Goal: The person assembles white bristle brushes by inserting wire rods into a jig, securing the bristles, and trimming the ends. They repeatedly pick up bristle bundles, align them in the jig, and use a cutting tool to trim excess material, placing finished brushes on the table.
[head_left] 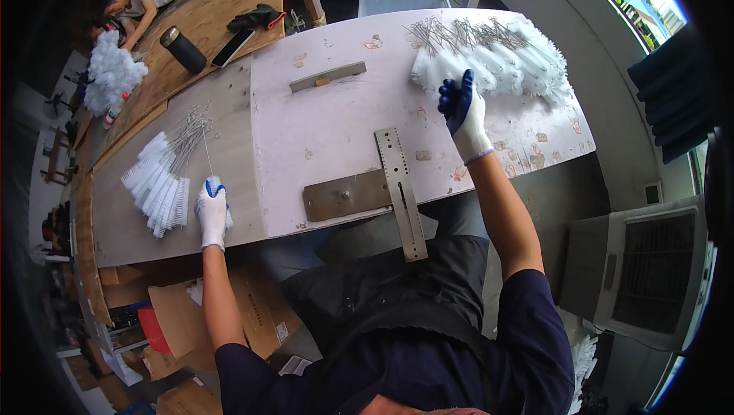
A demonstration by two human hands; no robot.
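brushes (157, 186) fan at left of the frame, left hand (212, 209) closed around one; right hand (461, 109), half open, seems empty near upper-right pile (508, 67). probably this is laying-down step; next needs gentle release.

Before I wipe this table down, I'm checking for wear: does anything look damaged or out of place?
The pale tabletop looks worn: brownish patches dot it, clustered near its right edge, perhaps chipped surface or residue. The slotted metal strip juts past its front edge, though it may be mounted that way.
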